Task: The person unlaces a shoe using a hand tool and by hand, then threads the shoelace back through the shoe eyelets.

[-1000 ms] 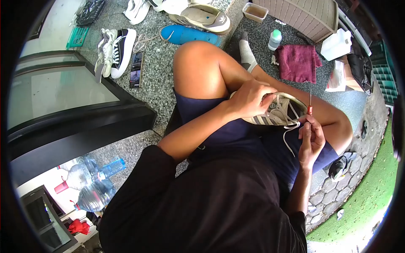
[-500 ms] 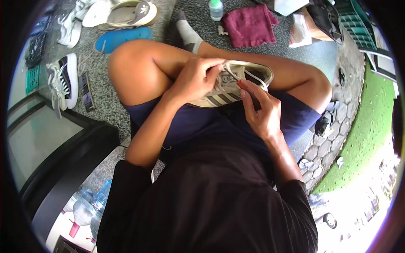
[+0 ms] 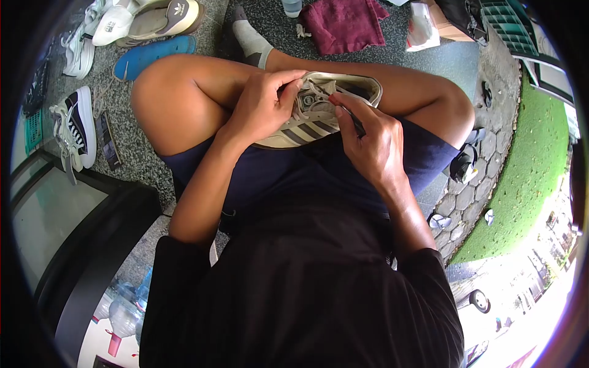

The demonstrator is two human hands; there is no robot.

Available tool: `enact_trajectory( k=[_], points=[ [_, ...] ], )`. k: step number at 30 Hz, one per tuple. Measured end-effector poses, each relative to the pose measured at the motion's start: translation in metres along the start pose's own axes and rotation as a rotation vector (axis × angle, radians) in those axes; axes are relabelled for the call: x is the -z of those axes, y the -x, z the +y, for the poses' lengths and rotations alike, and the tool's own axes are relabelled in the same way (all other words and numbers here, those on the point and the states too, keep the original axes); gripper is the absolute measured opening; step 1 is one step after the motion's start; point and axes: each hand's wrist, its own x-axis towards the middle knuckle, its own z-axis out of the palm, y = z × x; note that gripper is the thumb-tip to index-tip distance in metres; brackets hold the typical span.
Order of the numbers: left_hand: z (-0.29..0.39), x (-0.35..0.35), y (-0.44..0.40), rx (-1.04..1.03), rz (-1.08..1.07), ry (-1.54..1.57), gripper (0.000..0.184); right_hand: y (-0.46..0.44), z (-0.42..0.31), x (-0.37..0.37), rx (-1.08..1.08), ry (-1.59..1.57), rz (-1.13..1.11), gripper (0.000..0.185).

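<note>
A cream sneaker [image 3: 302, 132] with dark side stripes lies across my lap, its toe to the left and its opening to the right. My left hand [image 3: 265, 101] is closed at the sneaker's far edge beside the laces [image 3: 305, 109], thumb and forefinger pinched together. Whether a lace is between those fingertips, I cannot tell. My right hand [image 3: 375, 138] grips a slim dark tool with a red tip [image 3: 333, 99]. That tip is over the tongue area near the top eyelets. The fingers hide much of the tool.
Another sneaker [image 3: 178, 18], a blue insole [image 3: 153, 56] and a black-and-white shoe [image 3: 86, 126] lie on the left. A maroon cloth [image 3: 343, 27] and a bottle [image 3: 292, 7] are ahead. A black-framed glass panel [image 3: 123, 208] stands at left. Stone paving [image 3: 472, 202] borders the right.
The view has shifted, so the surroundings sit further left and higher. My right hand has moved the red tip slightly towards the lacing. Loose lace loops over the opening no longer show.
</note>
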Motion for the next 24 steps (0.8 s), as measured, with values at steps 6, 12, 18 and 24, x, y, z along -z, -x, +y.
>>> enact_trajectory(
  k=[6, 12, 18, 24],
  points=[
    [-0.005, -0.002, 0.001, 0.01, -0.02, 0.019, 0.025, -0.003, 0.003, -0.008, 0.079, 0.026, 0.077, 0.018],
    [-0.009, -0.005, 0.003, 0.024, -0.053, 0.031, 0.029, 0.001, -0.003, -0.007, -0.02, 0.016, 0.017, 0.021],
    [-0.014, -0.006, 0.003, -0.006, -0.069, -0.004, 0.036, -0.002, -0.002, -0.006, 0.063, 0.175, -0.015, 0.019],
    [-0.01, -0.004, 0.005, -0.1, -0.027, -0.04, 0.037, -0.012, 0.019, -0.02, -0.055, -0.377, -0.017, 0.017]
  ],
)
